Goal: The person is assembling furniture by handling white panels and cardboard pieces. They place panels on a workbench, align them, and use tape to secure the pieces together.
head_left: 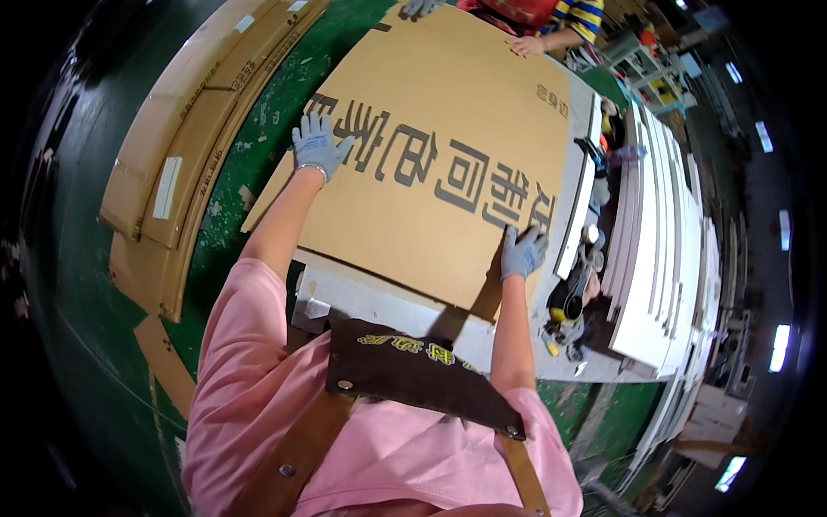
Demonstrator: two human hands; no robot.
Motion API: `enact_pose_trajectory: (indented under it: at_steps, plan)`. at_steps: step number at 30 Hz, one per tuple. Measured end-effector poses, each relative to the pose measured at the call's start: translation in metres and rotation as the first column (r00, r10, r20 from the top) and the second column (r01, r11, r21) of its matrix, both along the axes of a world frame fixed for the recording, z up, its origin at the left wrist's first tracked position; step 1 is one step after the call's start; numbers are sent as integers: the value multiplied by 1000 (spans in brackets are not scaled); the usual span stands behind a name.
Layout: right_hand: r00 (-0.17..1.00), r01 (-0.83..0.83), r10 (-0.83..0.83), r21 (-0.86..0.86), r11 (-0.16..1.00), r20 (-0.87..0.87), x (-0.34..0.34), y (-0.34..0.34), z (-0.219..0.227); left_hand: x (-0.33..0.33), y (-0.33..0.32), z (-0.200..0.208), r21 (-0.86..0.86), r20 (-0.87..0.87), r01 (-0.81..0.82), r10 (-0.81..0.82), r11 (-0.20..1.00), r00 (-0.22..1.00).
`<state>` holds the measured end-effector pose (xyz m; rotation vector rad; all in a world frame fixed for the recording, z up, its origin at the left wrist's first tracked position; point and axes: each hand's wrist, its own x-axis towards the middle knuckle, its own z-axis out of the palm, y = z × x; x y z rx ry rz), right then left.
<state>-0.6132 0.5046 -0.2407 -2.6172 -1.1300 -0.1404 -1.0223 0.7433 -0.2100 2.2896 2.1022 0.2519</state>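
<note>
A large brown cardboard sheet (379, 228) with big dark printed characters lies across the table in front of me. My left hand (320, 146), in a grey-blue work glove, rests on its left side with the fingers spread. On the near right edge, my right hand (524, 252) in a matching glove presses down with its fingers stretched over the board. At the far end, a co-worker's bare hand (525, 46) touches the right corner, and a gloved hand (420, 9) lies at the far left corner. What lies under the sheet is hidden.
Flat cardboard packages (194, 121) are stacked on the left above the green floor (228, 233). The grey table (379, 302) shows along the near edge. To the right are a tape roll (566, 303), small tools and stacked white panels (650, 284). A shelf (650, 73) stands far right.
</note>
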Motion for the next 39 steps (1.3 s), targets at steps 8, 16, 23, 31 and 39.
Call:
enact_pose_trajectory:
  at_steps: [8, 16, 23, 31, 39]
  plan:
    - [961, 228, -232, -47, 973, -149, 11, 28, 19, -4, 20, -12, -208, 435, 42, 54, 977, 899]
    - [981, 187, -187, -18, 982, -49, 11, 32, 18, -8, 27, -11, -326, 482, 20, 148, 945, 863]
    - [976, 206, -209, -49, 977, -65, 27, 26, -1, -22, 30, -11, -377, 658, 180, 126, 908, 742]
    - [770, -627, 637, 223, 746, 34, -58, 100, 49, -32, 27, -25, -390, 665, 108, 199, 914, 719]
    - [-113, -993, 974, -46, -106, 199, -248, 344, 71, -30, 25, -16, -407, 667, 121, 204, 906, 716]
